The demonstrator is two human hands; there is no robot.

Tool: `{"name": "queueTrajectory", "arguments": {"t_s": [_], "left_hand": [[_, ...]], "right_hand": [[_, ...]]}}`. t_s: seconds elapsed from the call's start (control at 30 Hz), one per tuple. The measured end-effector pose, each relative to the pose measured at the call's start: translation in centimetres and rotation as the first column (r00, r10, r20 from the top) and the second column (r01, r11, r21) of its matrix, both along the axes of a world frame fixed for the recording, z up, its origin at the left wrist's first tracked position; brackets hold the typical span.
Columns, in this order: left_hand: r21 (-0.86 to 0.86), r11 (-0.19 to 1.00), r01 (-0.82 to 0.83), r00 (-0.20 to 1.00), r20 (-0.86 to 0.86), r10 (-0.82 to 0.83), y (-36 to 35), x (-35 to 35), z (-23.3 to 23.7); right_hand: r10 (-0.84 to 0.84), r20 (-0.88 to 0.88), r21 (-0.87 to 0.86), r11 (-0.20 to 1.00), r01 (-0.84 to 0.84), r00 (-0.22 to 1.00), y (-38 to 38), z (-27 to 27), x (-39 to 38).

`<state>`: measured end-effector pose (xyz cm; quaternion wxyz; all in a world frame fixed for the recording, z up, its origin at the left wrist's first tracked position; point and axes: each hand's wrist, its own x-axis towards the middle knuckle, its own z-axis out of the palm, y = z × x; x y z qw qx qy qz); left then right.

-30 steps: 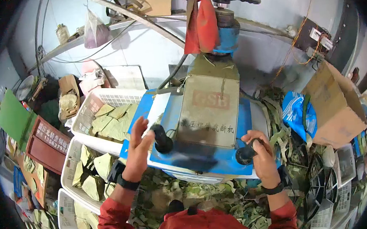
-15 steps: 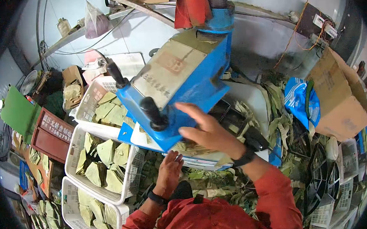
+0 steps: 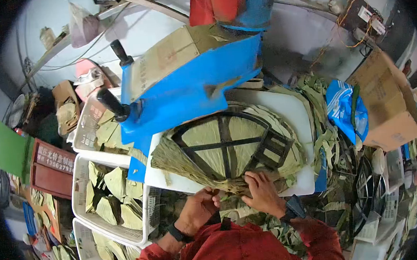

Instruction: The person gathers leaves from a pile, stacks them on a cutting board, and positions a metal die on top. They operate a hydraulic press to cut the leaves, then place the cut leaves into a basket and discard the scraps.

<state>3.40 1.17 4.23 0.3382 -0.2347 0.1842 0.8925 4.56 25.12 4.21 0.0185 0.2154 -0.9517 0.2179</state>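
Observation:
A thick stack of dry green leaves (image 3: 159,157) lies fanned out on a white cutting board (image 3: 301,123). On top of the stack rests a black metal cutting die (image 3: 225,143), a frame with crossbars and a small ladder-like part at its right. My right hand (image 3: 263,193) has its fingers closed on the near edge of the stack. Just left of it, my left hand (image 3: 198,210) is curled by the same edge, fingertips together; whether anything is between them is hidden. The blue press arm (image 3: 182,93), with two black handles, is swung over the board's far left side.
White baskets (image 3: 147,216) of cut leaf pieces stand at the left, beside a reddish-brown panel (image 3: 51,162). Leaf scraps (image 3: 328,143) heap up on the right, near a blue plastic bag (image 3: 346,110) and a cardboard box (image 3: 390,103). Another black frame (image 3: 367,191) leans at lower right.
The press arm has swung left and away, uncovering the leaf stack and the die. My right hand has come down from beside the press handle to the near edge of the stack.

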Motion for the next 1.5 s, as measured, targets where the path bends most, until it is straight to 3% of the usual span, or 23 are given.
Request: {"name": "queueTrajectory", "arguments": {"t_s": [0.1,0.17,0.23,0.3,0.33,0.4,0.5,0.6,0.63,0.67,0.73,0.83,0.93,1.0,1.07,1.1,1.17,1.3,1.33,1.37,1.43,1.47,1.5], "left_hand": [[0.001,0.996,0.088,0.996,0.023,-0.088,0.3,-1.2,3.5],[-0.085,0.964,0.253,0.944,-0.196,-0.265,-0.1,-2.4,4.1],[-0.279,0.910,0.306,0.827,-0.395,-0.399,-0.2,-3.5,4.2],[-0.608,0.778,0.162,0.546,-0.601,-0.583,0.6,-5.7,3.4],[-0.698,0.716,0.011,0.318,-0.677,-0.664,1.3,-7.0,3.2],[-0.714,0.643,-0.277,-0.098,-0.644,-0.759,3.8,-9.4,3.7],[-0.681,0.538,-0.497,-0.380,-0.386,-0.841,9.8,-10.8,5.1],[-0.703,0.462,-0.540,-0.523,-0.150,-0.839,13.1,-11.5,1.0],[-0.696,0.445,-0.564,-0.524,-0.115,-0.844,13.6,-11.5,0.8],[-0.691,0.426,-0.584,-0.523,-0.080,-0.848,13.4,-11.4,0.5],[-0.684,0.397,-0.613,-0.517,-0.034,-0.855,13.3,-11.4,0.4],[-0.693,0.329,-0.641,-0.456,-0.001,-0.890,14.1,-10.8,1.1],[-0.658,0.296,-0.693,-0.412,0.024,-0.911,14.5,-9.8,1.2],[-0.626,0.303,-0.718,-0.412,0.031,-0.911,14.9,-9.6,0.7],[-0.601,0.295,-0.743,-0.392,0.035,-0.919,15.0,-9.5,0.2],[-0.606,0.282,-0.743,-0.379,0.035,-0.925,15.1,-9.4,0.1],[-0.616,0.266,-0.742,-0.353,0.021,-0.935,15.2,-9.3,-0.1],[-0.555,0.257,-0.791,-0.278,-0.047,-0.959,16.2,-8.4,-2.2],[-0.554,0.248,-0.795,-0.264,-0.052,-0.963,16.5,-8.1,-2.0],[-0.555,0.237,-0.798,-0.247,-0.059,-0.967,16.7,-7.7,-1.9],[-0.546,0.249,-0.800,-0.235,-0.097,-0.967,17.0,-7.5,-1.9],[-0.536,0.270,-0.800,-0.242,-0.124,-0.962,16.9,-7.6,-2.3],[-0.527,0.291,-0.799,-0.249,-0.151,-0.957,16.6,-7.7,-2.6]], "right_hand": [[-0.058,0.003,0.100,0.993,0.057,0.998,0.7,-1.0,-1.3],[-0.217,0.296,-0.108,0.960,0.258,0.930,2.0,1.5,-3.6],[-0.343,0.640,-0.190,0.796,0.574,0.687,3.6,4.5,-5.5],[-0.333,0.531,-0.730,0.288,0.620,0.779,4.6,5.6,-6.4],[-0.381,0.410,-0.693,0.460,0.555,0.828,7.2,4.2,-5.4],[-0.330,0.553,-0.769,0.151,0.622,0.765,9.7,2.0,-4.3],[-0.554,0.347,-0.729,0.348,0.589,0.757,11.9,0.1,-1.3],[-0.554,0.441,-0.869,-0.067,0.490,0.706,15.0,1.9,4.1],[-0.543,0.470,-0.879,-0.218,0.424,0.695,16.4,2.5,6.2],[-0.449,0.546,-0.803,-0.522,0.288,0.707,18.0,3.8,9.4],[-0.683,0.469,-0.872,-0.258,0.417,0.560,22.5,3.9,18.0],[-0.741,0.540,-0.838,-0.430,0.336,0.399,30.2,-1.0,33.7],[-0.789,0.406,-0.913,-0.372,0.168,0.461,35.2,-5.4,49.2],[-0.790,0.602,-0.797,-0.603,0.032,0.115,37.5,-7.3,57.8],[-0.829,0.549,-0.778,-0.464,0.423,0.101,39.0,-9.3,66.2],[-0.718,0.695,-0.687,-0.680,0.256,-0.042,39.3,-9.0,66.6],[-0.591,0.790,-0.572,-0.806,0.151,-0.163,41.4,-7.1,62.7],[-0.747,0.665,-0.670,-0.582,0.460,0.023,42.8,-8.3,48.8],[-0.796,0.593,-0.713,-0.446,0.542,0.125,42.4,-7.9,43.5],[-0.841,0.323,-0.829,-0.030,0.558,0.435,42.7,-8.2,38.5],[-0.889,0.297,-0.644,0.082,0.761,0.347,32.8,2.0,23.1],[-0.819,0.223,-0.698,0.244,0.673,0.528,29.2,3.8,18.4],[-0.745,0.073,-0.581,0.508,0.635,0.663,25.8,4.9,14.3]]}}
